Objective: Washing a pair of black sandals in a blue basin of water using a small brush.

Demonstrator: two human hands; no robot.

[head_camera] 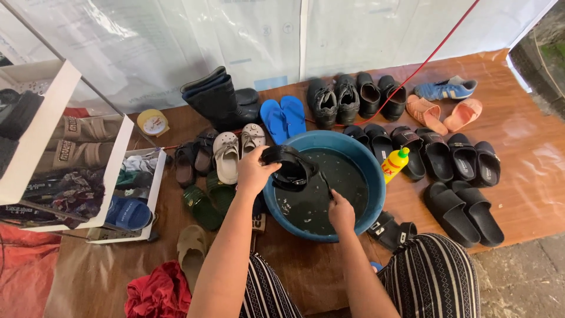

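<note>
Centrally, a blue basin (371,171) of dark water sits on a brown sheet-covered floor (518,135), with footwear ranged around it. The left hand (254,171) holds a black sandal (288,168) over the basin's left rim, its grip closed around the sandal's heel end. The right hand (341,211), at the basin's lower rim, has its grip narrow around a thin dark handle (325,181) that slants up toward the sandal; what kind of tool it is cannot be told.

Just right of the basin stands a yellow bottle (394,165) with a green cap and a red-lettered label, tilted slightly. A round yellow tin (153,122) with a pale printed lid lies in the upper left of the frame, near black rubber boots (218,97). Blue flip-flops (283,116) lie above the basin; black slides (447,156) fill the right side, with peach sandals (444,113) and a blue sneaker (445,88) above them. White shelves (120,147) at the left edge hold more footwear. A red cloth (156,293) lies at the lower left. A red cord (432,50) runs diagonally across the upper right.
</note>
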